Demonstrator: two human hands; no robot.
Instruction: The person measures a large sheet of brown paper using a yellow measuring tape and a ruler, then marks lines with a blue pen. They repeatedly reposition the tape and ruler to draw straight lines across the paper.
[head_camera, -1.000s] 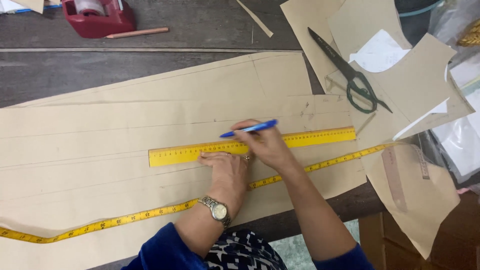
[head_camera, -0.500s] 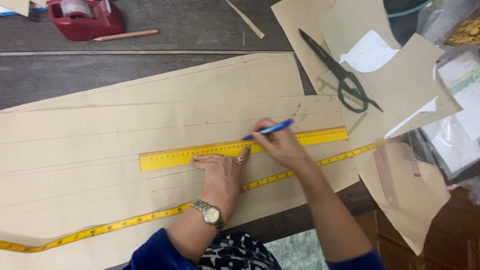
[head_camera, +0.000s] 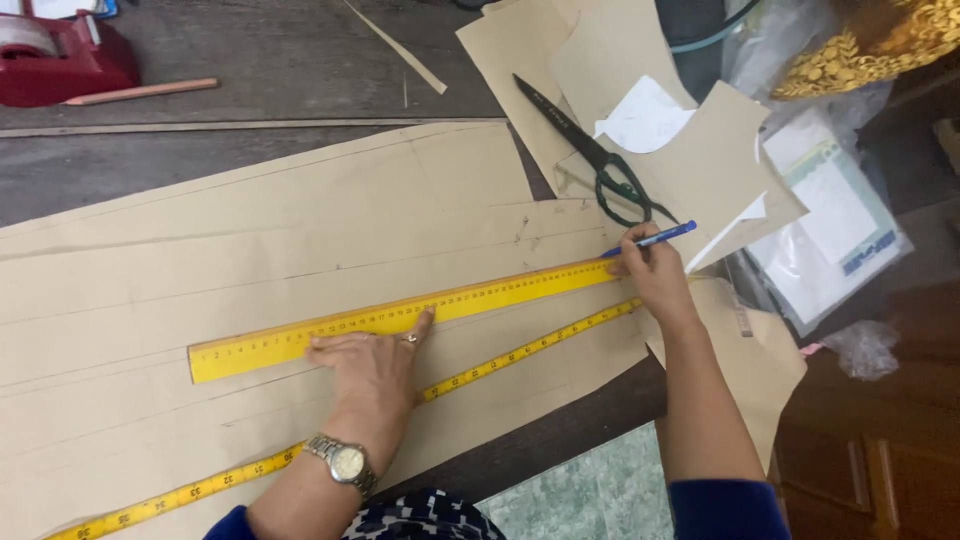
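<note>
A long yellow ruler (head_camera: 400, 318) lies slanted on a big sheet of brown pattern paper (head_camera: 250, 240). My left hand (head_camera: 370, 365), with a wristwatch, presses flat on the ruler near its middle. My right hand (head_camera: 650, 270) is at the ruler's right end and holds a blue pen (head_camera: 655, 238), its tip at the ruler's upper edge. A yellow tape measure (head_camera: 500, 355) runs along the paper just below the ruler, passing under my left hand.
Black-and-green scissors (head_camera: 590, 155) lie on cut brown paper pieces (head_camera: 620, 60) at the back right. A red tape dispenser (head_camera: 55, 60) and a pencil (head_camera: 140, 92) sit at the back left. Plastic bags and papers (head_camera: 830, 220) crowd the right edge.
My right hand has slid the pen rightward along the ruler, from near its middle to its right end. My left hand keeps pressing the ruler.
</note>
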